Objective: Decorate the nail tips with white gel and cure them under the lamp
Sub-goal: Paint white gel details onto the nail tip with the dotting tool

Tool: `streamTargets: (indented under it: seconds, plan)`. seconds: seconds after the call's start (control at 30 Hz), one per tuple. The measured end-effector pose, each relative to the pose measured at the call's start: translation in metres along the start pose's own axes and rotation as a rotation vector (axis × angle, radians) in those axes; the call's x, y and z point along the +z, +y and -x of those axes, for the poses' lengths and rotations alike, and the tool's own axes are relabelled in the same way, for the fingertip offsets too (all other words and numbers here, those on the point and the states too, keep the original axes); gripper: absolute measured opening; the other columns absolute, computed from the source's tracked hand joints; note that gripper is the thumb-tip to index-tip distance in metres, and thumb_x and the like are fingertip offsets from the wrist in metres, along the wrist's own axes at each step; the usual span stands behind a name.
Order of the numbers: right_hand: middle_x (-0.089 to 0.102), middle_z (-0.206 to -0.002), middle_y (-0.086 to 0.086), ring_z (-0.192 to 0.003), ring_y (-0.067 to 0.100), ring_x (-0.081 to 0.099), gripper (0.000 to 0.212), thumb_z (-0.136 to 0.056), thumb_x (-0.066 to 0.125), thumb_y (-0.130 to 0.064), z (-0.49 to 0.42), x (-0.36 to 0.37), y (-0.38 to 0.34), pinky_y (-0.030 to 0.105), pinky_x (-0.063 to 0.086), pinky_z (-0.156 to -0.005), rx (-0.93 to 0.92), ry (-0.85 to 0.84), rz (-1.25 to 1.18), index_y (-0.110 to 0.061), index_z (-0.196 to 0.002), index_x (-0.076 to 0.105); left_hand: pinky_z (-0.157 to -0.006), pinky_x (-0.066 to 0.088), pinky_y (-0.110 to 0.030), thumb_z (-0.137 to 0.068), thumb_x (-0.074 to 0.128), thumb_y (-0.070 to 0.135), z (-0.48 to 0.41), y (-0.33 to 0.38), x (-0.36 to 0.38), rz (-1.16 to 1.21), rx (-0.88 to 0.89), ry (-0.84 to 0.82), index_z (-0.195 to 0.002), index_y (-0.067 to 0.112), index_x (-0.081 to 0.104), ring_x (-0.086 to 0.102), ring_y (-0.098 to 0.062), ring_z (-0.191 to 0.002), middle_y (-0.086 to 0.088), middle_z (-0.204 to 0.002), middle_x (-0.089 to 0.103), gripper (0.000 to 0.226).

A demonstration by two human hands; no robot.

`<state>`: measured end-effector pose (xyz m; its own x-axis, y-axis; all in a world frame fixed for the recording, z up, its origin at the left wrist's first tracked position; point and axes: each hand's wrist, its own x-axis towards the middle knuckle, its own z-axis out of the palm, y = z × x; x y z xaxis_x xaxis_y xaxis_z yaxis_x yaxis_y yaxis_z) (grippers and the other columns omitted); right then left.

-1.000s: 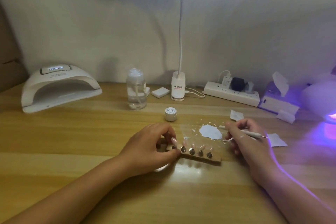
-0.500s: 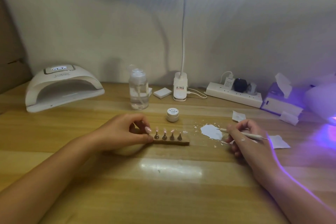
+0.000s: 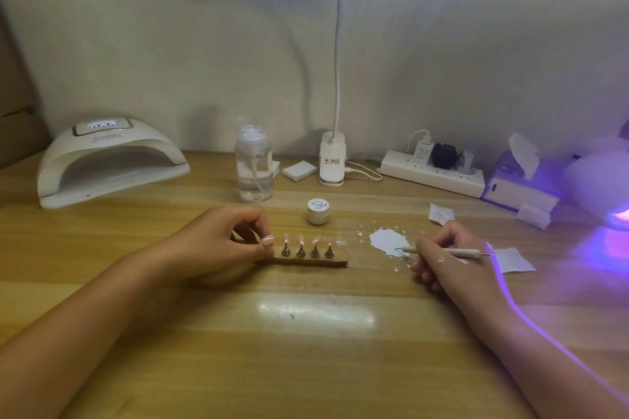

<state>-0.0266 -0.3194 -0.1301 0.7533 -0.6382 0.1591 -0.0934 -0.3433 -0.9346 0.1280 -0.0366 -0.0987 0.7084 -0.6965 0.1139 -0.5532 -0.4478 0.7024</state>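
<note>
- Right now, head view, L side: left hand (image 3: 218, 245) is pinching the left end of the small brown wooden holder block (image 3: 308, 261), thumb + fingers curled round it. Block is sitting flat on the light wooden table (image 3: 306, 367).
- Pale pink nail tips (image 3: 301, 241) are standing on small silver cone stands along the block. Four are showing; white deco on them is too small to tell.
- R side: right hand (image 3: 449, 269) is gripping the thin white dotting pen (image 3: 456, 251), its front end lying at the edge of the white gel smear (image 3: 386, 239), just right of the block.
- White dome-shaped curing lamp (image 3: 112, 153) is sitting far left, well apart.
- Step, prob: deco stage, left hand steadying the block. Next is calling for a small gel pick-up, then a light touch on one tip w/o tipping it. If deco is done, a level carry to the lamp.
</note>
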Motion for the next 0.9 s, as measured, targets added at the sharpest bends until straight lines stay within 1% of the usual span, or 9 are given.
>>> streamTargets:
  seconds: [0.1,0.23,0.37,0.47,0.57,0.6,0.67,0.77,0.9]
  plan:
    - [0.073,-0.065,0.001,-0.047,0.004,0.059,0.022,-0.089,0.069,-0.028,0.001,0.0,-0.002,0.022,0.045,-0.047,-0.007,-0.001,0.023,-0.011,-0.08,0.057,-0.072,0.051,-0.026,-0.083,0.077,0.028,0.001,0.003,-0.002,-0.102,0.031,-0.003,-0.081,0.026,0.067,0.066,-0.002,-0.085,0.014,-0.085,0.073,0.009]
    - [0.073,-0.064,0.0,-0.047,0.002,0.058,0.017,-0.085,0.068,-0.023,0.001,0.002,-0.002,0.026,0.043,-0.053,-0.002,0.02,0.025,-0.012,-0.078,0.057,-0.072,0.05,-0.026,-0.085,0.07,0.037,0.002,0.009,-0.003,-0.324,0.077,0.024,-0.081,0.033,0.065,0.061,0.005,-0.087,0.022,-0.085,0.068,0.008]
    - [0.073,-0.064,0.0,-0.047,0.002,0.059,0.018,-0.085,0.068,-0.025,0.001,0.002,-0.003,0.028,0.043,-0.057,0.0,-0.006,0.054,-0.012,-0.078,0.057,-0.067,0.046,-0.025,-0.085,0.065,0.043,0.004,0.021,-0.003,-0.474,0.121,0.117,-0.079,0.039,0.058,0.055,0.009,-0.085,0.024,-0.082,0.063,0.009]
    - [0.073,-0.063,0.0,-0.048,0.005,0.062,0.016,-0.085,0.068,-0.022,0.001,0.001,-0.003,0.028,0.043,-0.054,-0.004,0.035,0.024,-0.013,-0.078,0.056,-0.062,0.049,-0.028,-0.083,0.067,0.039,0.005,0.035,0.002,-0.386,0.172,0.24,-0.077,0.039,0.056,0.06,0.002,-0.077,0.024,-0.079,0.064,0.012]
    - [0.072,-0.061,0.0,-0.047,0.005,0.062,0.017,-0.084,0.068,-0.022,0.001,0.001,-0.004,0.028,0.043,-0.055,0.007,0.013,0.038,-0.011,-0.077,0.057,-0.056,0.042,-0.014,-0.078,0.07,0.042,0.011,0.056,0.025,-0.197,0.237,0.27,-0.082,0.04,0.063,0.061,-0.002,-0.069,0.024,-0.08,0.067,0.009]
    - [0.072,-0.061,0.001,-0.046,0.005,0.06,0.015,-0.083,0.067,-0.02,0.001,0.001,-0.005,0.028,0.043,-0.056,0.014,0.014,0.035,-0.01,-0.076,0.057,-0.056,0.043,-0.014,-0.078,0.071,0.042,0.012,0.062,0.037,-0.146,0.247,0.246,-0.085,0.039,0.066,0.061,-0.002,-0.068,0.024,-0.081,0.068,0.01]
    - [0.073,-0.062,0.001,-0.046,0.005,0.061,0.016,-0.084,0.067,-0.02,0.002,0.001,-0.005,0.029,0.043,-0.056,0.016,0.035,0.011,-0.01,-0.078,0.057,-0.061,0.047,-0.016,-0.081,0.073,0.04,0.013,0.072,0.063,-0.088,0.255,0.157,-0.091,0.037,0.071,0.06,-0.004,-0.069,0.023,-0.084,0.068,0.011]
    - [0.073,-0.064,-0.002,-0.057,0.009,0.066,0.019,-0.087,0.068,-0.026,0.003,0.001,-0.007,0.033,0.049,-0.062,0.012,0.008,0.054,-0.011,-0.081,0.057,-0.071,0.05,-0.025,-0.086,0.069,0.04,0.007,0.079,0.091,-0.142,0.226,0.038,-0.095,0.039,0.072,0.058,-0.002,-0.074,0.021,-0.086,0.065,0.009]
    - [0.072,-0.061,-0.001,-0.047,0.003,0.06,0.016,-0.083,0.067,-0.021,0.004,0.0,-0.008,0.032,0.046,-0.06,0.015,0.02,0.051,-0.008,-0.081,0.058,-0.08,0.049,-0.029,-0.088,0.066,0.043,-0.001,0.077,0.101,-0.17,0.192,0.08,-0.096,0.034,0.072,0.057,-0.001,-0.083,0.016,-0.089,0.062,0.012]
